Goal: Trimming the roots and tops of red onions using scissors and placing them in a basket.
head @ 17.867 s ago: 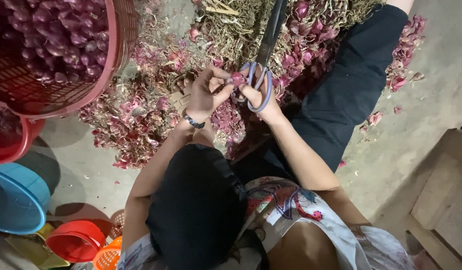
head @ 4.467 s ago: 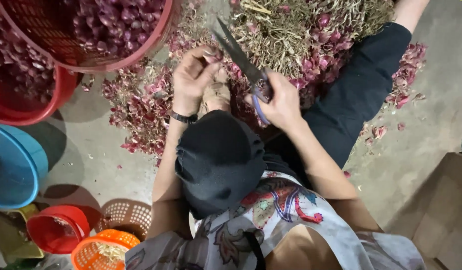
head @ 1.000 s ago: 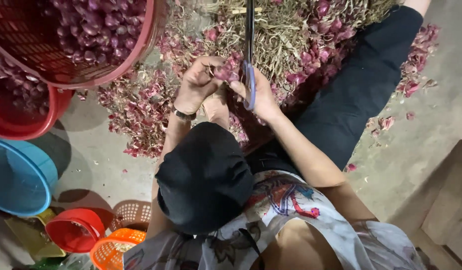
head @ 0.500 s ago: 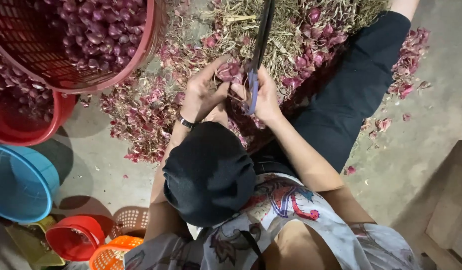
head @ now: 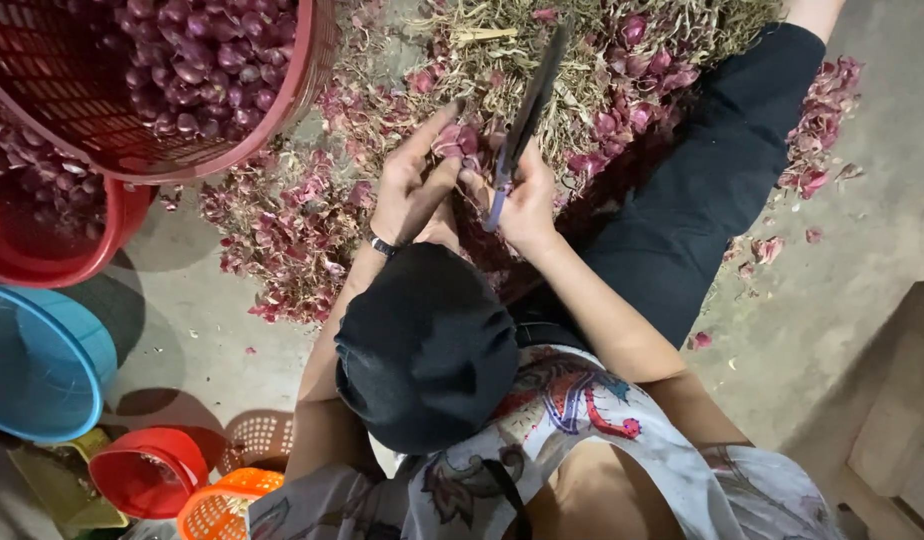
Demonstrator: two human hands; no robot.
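My left hand (head: 414, 190) pinches a small purple shallot (head: 450, 141) between thumb and fingers, a dark band on its wrist. Just to its right, my right hand (head: 529, 203) grips scissors (head: 525, 112) by their blue handle, the dark blades closed and pointing away from me, right beside the shallot. Both hands hover over a pile of shallots with dry stalks (head: 622, 70). My black cap and my dark trouser leg (head: 702, 200) fill the middle of the view.
A red basket (head: 300, 100) full of trimmed shallots stands at the upper left, above a second red basket (head: 77, 262). Purple peels (head: 282, 225) litter the concrete floor. A blue basin (head: 42, 360), small red bucket (head: 147, 470) and orange basket (head: 222, 508) sit lower left; a wooden crate (head: 902, 420) right.
The scissors' blades have tilted from near upright to leaning right. My left hand's fingers have stretched further onto the shallot. The view has shifted slightly.
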